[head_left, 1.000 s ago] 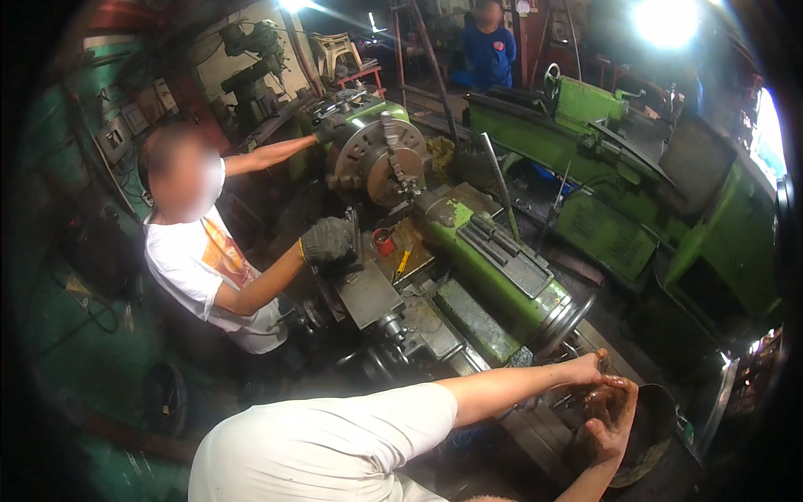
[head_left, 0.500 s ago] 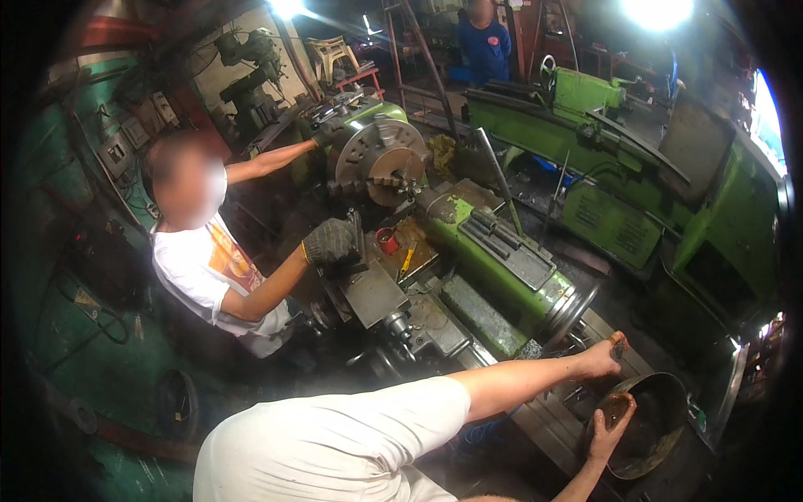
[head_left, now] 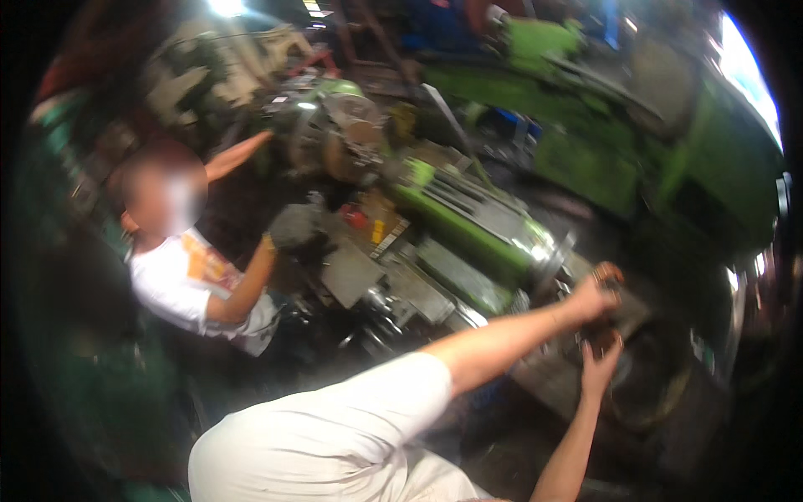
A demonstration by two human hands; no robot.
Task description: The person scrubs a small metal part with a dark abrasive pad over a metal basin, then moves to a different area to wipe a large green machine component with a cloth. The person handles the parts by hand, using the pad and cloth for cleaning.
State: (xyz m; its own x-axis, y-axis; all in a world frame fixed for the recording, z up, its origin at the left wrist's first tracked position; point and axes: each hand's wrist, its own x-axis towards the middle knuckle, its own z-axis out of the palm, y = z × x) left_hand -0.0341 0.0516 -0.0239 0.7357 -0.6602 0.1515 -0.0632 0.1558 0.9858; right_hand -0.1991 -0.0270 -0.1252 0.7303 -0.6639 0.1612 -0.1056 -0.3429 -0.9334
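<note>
right hand (head_left: 599,368) fingers spread under small dark rusty metal part (head_left: 604,336) | left hand (head_left: 592,294) curled over its top; exact grip blurred | part at green lathe (head_left: 468,226) tail end, probably heavy, stiff, greasy; support from below | co-worker's gloved hand (head_left: 293,226) on carriage

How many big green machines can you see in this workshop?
2. One green machine stands in the middle of the picture. A second green machine stands behind it, at the upper right. The picture is blurred, so more may be hidden.
</note>
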